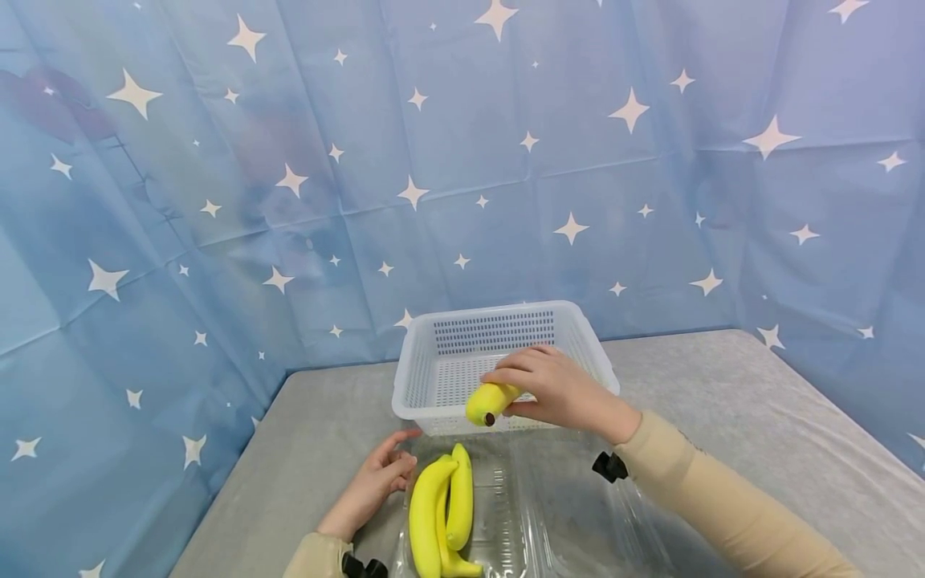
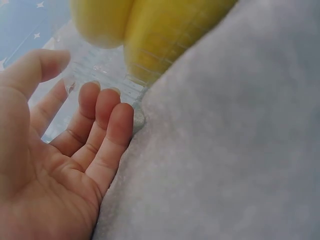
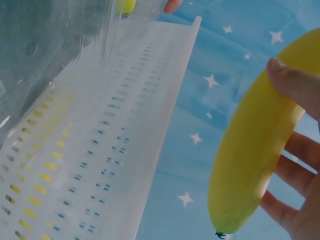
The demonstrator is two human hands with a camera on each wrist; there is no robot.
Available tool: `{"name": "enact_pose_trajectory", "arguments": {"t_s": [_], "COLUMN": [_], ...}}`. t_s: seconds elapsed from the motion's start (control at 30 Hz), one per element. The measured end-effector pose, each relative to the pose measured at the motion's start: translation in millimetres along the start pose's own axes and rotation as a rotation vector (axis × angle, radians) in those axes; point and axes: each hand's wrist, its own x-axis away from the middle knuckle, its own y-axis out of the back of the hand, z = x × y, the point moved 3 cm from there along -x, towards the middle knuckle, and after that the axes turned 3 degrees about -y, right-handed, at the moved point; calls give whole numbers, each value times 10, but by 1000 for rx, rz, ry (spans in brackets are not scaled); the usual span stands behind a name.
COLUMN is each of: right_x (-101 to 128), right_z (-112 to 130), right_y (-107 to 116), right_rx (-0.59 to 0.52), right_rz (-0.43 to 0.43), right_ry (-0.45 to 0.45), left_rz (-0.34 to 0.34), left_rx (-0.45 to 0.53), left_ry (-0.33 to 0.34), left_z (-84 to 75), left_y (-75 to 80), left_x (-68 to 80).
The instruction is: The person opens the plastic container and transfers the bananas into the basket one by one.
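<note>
Your right hand (image 1: 560, 393) grips 1 banana (image 1: 490, 403) over the white basket's (image 1: 433, 353) near rim, at 12 o'clock from the clear tray (image 1: 535, 514). Your left hand (image 1: 376, 482), fingers relaxed, steadies that tray at 9 o'clock, beside 2 bananas (image 1: 441, 518).

Smooth glossy yellow banana (image 1: 491, 401), perforated white plastic basket (image 1: 433, 353), clear glossy plastic tray (image 1: 549, 514), matt grey cloth table (image 1: 723, 401)

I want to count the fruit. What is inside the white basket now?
The white basket shows only bare perforated floor. The right hand holds a banana over its front rim, hiding part of the inside.
</note>
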Motion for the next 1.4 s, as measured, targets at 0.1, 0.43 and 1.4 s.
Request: {"name": "enact_pose_trajectory", "arguments": {"t_s": [0.1, 0.43, 1.4], "right_x": [-13, -46, -143], "right_z": [-32, -129, -439], "right_y": [1, 1, -74], "right_rx": [5, 26, 56], "right_rz": [16, 49, 136], "right_ry": [-8, -47, -104], "left_rz": [-9, -15, 5], "left_rx": [-6, -17, 14], "left_ry": [6, 0, -15], "left_z": [4, 18, 1], "left_y": [4, 13, 13], "left_x": [2, 4, -3]}}
